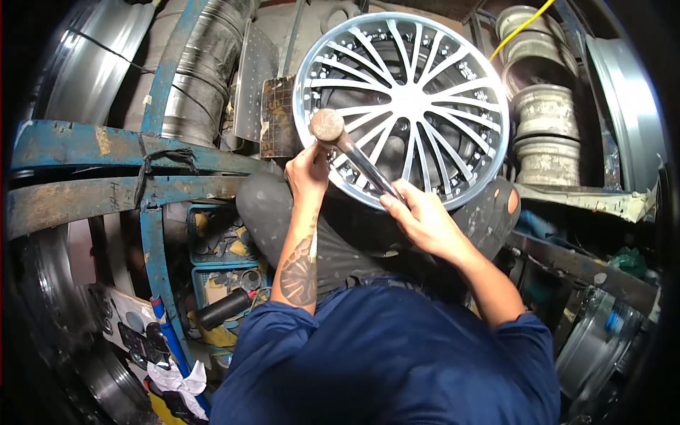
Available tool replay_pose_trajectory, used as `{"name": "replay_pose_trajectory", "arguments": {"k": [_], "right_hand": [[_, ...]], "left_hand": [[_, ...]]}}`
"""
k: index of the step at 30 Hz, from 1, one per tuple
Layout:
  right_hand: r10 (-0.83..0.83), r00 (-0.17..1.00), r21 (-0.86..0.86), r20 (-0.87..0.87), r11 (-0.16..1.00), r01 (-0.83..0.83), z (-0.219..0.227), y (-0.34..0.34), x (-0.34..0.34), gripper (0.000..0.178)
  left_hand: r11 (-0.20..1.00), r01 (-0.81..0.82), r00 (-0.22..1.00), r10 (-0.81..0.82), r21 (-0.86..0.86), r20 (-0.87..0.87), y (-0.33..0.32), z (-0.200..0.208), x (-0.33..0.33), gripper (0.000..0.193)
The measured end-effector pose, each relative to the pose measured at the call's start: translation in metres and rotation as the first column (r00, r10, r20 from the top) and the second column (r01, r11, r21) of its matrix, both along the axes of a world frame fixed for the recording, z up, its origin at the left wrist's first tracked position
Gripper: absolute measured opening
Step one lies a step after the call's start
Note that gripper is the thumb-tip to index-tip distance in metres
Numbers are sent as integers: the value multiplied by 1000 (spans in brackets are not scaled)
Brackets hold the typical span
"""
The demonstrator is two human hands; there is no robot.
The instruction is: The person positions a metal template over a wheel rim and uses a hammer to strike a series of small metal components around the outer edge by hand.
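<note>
A multi-spoke alloy wheel [411, 100] with bright silver spokes and dark gaps lies in front of me, face up and close to my knees. My right hand [425, 221] is wrapped round the dark handle of a hammer [368, 168]. The hammer's round, worn head is over the wheel's left rim, just above my left hand [307, 171]. The fingers of my left hand are pinched together at the rim's lower left edge. What they hold, if anything, is hidden under the hammer head.
A blue metal frame [78, 145] with a black tie stands at the left, beside large stacked barrels [202, 67]. Blue baskets [225, 234] of scraps and a black cylindrical tool [225, 309] are below it. More wheel rims [544, 113] are stacked at the right.
</note>
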State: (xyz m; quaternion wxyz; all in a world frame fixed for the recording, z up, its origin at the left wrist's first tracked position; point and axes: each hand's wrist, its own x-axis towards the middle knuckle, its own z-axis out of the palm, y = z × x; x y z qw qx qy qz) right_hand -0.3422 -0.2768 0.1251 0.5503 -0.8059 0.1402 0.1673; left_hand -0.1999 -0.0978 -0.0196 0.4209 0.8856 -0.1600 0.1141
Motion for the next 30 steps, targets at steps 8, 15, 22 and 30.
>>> {"name": "replay_pose_trajectory", "arguments": {"k": [8, 15, 22, 30], "right_hand": [[-261, 963, 462, 68, 864, 202, 22, -24, -65, 27], [-334, 928, 396, 168, 885, 247, 13, -32, -103, 32], [-337, 939, 427, 69, 861, 277, 0, -25, -107, 24], [-286, 957, 418, 48, 876, 240, -8, -18, -104, 22]], "left_hand": [[995, 1, 994, -11, -95, -107, -3, 16, -4, 14], [851, -130, 933, -68, -509, -353, 7, 30, -16, 16], [960, -151, 883, 24, -236, -470, -6, 37, -37, 18], [993, -109, 902, 76, -53, -424, -19, 36, -46, 22]]}}
